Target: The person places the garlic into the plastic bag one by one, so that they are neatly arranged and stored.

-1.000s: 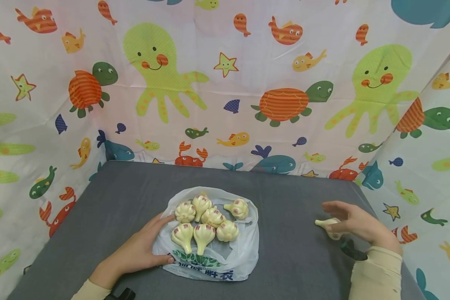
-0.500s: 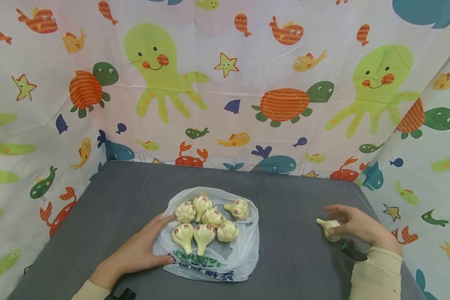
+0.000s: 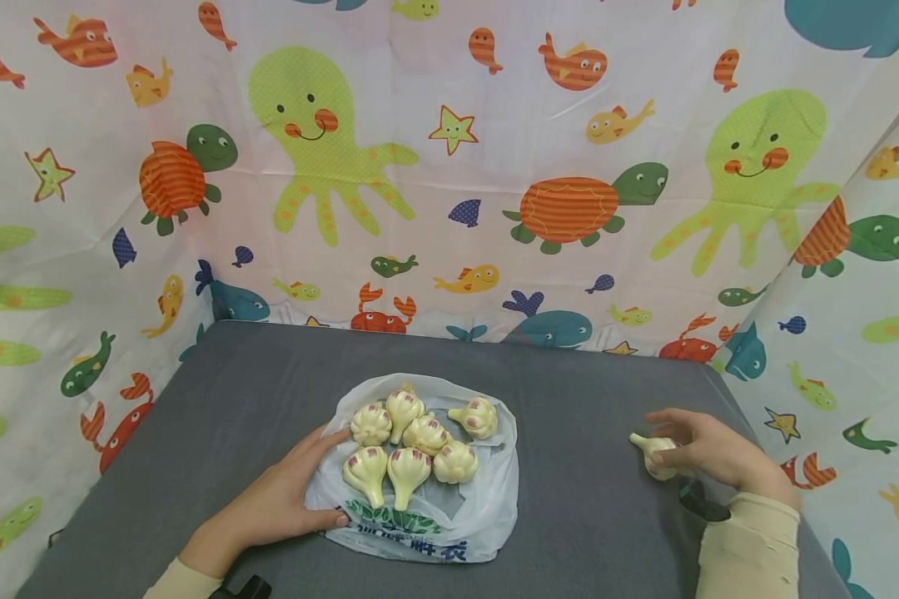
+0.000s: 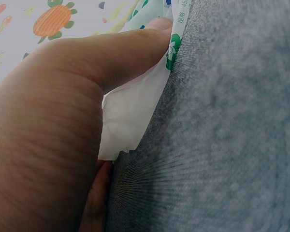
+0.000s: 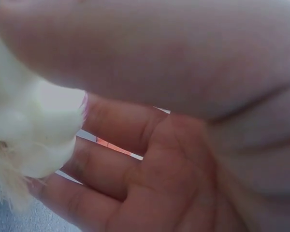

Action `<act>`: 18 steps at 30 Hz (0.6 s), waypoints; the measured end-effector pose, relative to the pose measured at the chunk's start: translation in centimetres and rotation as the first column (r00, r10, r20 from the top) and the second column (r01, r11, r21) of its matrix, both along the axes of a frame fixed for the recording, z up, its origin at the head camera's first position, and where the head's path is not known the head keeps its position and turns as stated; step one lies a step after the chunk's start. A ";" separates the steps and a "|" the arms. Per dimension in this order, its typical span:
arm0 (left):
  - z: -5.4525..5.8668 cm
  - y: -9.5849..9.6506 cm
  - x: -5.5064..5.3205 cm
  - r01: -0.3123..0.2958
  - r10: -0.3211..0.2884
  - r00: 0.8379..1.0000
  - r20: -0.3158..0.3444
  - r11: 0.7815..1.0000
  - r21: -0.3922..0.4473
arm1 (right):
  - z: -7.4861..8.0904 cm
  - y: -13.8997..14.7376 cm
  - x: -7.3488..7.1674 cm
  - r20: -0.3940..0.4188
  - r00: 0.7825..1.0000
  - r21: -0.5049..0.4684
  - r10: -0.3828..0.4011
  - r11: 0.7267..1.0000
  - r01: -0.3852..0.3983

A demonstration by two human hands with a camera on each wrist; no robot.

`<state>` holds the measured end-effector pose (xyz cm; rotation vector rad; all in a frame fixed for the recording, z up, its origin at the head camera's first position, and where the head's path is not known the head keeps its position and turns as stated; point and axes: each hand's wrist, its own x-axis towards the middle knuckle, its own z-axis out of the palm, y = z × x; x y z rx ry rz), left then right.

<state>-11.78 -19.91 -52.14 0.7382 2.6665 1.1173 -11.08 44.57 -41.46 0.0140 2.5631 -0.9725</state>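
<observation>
A white plastic bag (image 3: 487,516) with green and blue print lies on the grey table, its mouth open and several garlic bulbs (image 3: 408,467) inside. My left hand (image 3: 288,491) rests along the bag's left side, thumb and fingers spread apart and touching the plastic. In the left wrist view the thumb (image 4: 130,53) lies against the bag (image 4: 135,106). Far to the right, my right hand (image 3: 707,449) pinches one garlic bulb (image 3: 653,457) between thumb and fingers, its stem pointing left. The right wrist view shows the bulb (image 5: 34,121) with roots, partly covered by the thumb.
A sheet (image 3: 449,274) printed with sea animals hangs behind the table and at both sides. The grey tabletop (image 3: 569,466) stretches between the bag and my right hand.
My right hand's fingers have closed in round the garlic bulb, which has turned and shifted slightly. The left hand and the bag keep their places.
</observation>
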 end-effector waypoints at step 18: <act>-0.1 0.0 -0.1 0.000 0.000 1.000 -0.001 1.000 -0.004 | 0.7 -1.1 -0.2 -0.095 0.995 0.053 0.007 0.999 -0.002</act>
